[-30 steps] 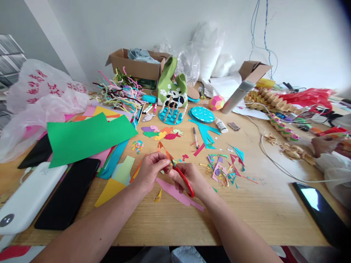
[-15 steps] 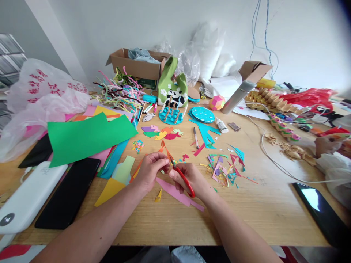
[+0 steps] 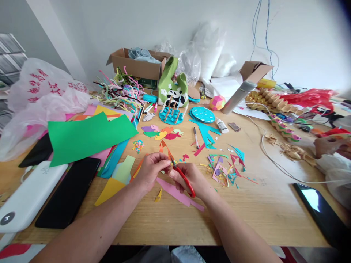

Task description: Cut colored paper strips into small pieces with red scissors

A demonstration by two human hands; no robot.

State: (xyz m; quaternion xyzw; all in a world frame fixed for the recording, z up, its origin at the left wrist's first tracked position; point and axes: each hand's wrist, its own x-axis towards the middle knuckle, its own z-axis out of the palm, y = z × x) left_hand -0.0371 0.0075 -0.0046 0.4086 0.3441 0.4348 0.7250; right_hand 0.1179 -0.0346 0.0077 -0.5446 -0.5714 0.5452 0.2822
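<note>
Red-handled scissors (image 3: 185, 180) are in my right hand (image 3: 189, 176), fingers wrapped round the handles and blades pointing up and away to the left. My left hand (image 3: 153, 167) pinches a small piece of orange paper (image 3: 161, 148) by the blades; my fingers hide most of it. Beneath the hands lies a pink paper strip (image 3: 175, 192), with a yellow scrap (image 3: 158, 195) beside it. Just beyond them, several colourful paper fish (image 3: 164, 133) lie in a cluster. A small heap of tiny paper bits (image 3: 138, 146) sits to their left.
Green paper (image 3: 90, 137) tops a stack of coloured sheets at left, near a white power bank (image 3: 30, 197) and a black phone (image 3: 68, 193). Paper scraps (image 3: 223, 170) lie at right, past them a phone (image 3: 318, 208). Behind stand a panda bag (image 3: 171, 86) and a bottle (image 3: 238, 96).
The orange paper by the blades has shifted slightly and shows a little more. Both hands stay almost in place, with the scissors still held.
</note>
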